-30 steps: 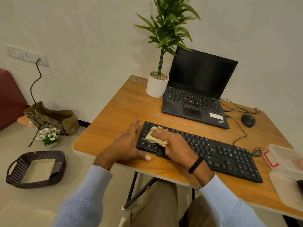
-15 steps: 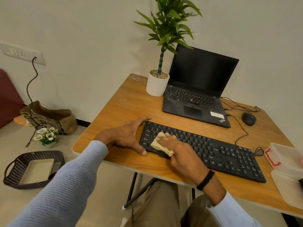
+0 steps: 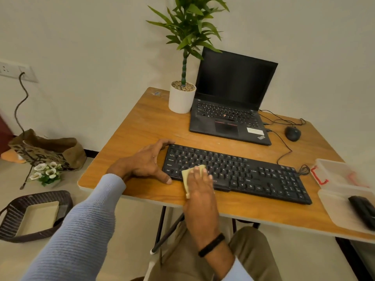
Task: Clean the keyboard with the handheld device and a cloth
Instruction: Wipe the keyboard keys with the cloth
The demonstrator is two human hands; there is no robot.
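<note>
A black keyboard [image 3: 243, 171] lies along the front of the wooden table [image 3: 142, 126]. My right hand [image 3: 199, 185] presses a folded yellow cloth [image 3: 187, 175] onto the keyboard's lower left keys and front edge. My left hand [image 3: 146, 165] rests on the table against the keyboard's left end, fingers spread, thumb at its front corner. A black handheld device [image 3: 363, 209] lies on a clear lid at the far right; part of it is cut off by the frame.
Behind the keyboard stand an open black laptop [image 3: 231, 110], a potted plant [image 3: 182, 98] and a wired mouse [image 3: 292, 133]. A clear plastic box [image 3: 341, 173] with red clips sits at the right edge. On the floor left are a wicker basket [image 3: 12, 218], a paper bag [image 3: 46, 149] and flowers.
My right hand has slid the cloth from the keyboard's upper left corner down toward its front edge. My left hand shifted slightly and stays at the left end.
</note>
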